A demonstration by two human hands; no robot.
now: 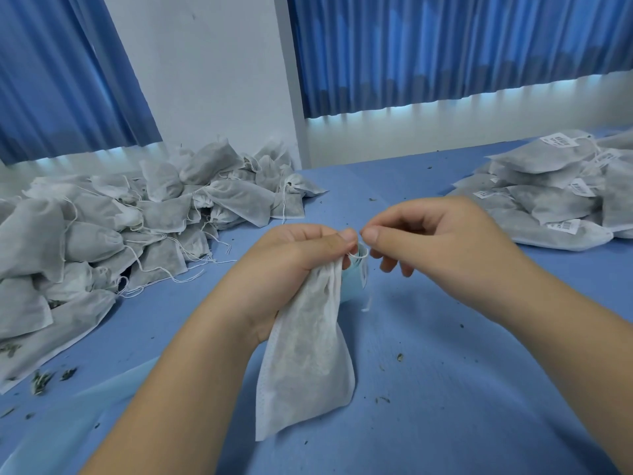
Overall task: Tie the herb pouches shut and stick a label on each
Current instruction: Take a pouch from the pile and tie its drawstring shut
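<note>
Left grip (294, 255) clutches one pouch (308, 354), right grip (438, 238) pinches its string (359, 254), beside one unlabelled pile (102, 228), one labelled pile (555, 193).

A: Pouch (308, 354) mouth?
B: Hidden inside the left grip (291, 255). The string (359, 253) pinched by the right grip (442, 241) is too fine to tell whether it is knotted or loose.
A: Behind the pouch?
B: A pale blue item (352, 286), mostly covered; cannot identify it.
A: Piles?
B: The left pile (102, 228) is cut off by the left edge, the labelled pile (555, 200) by the right edge. The label (565, 226) print is too small to read.
</note>
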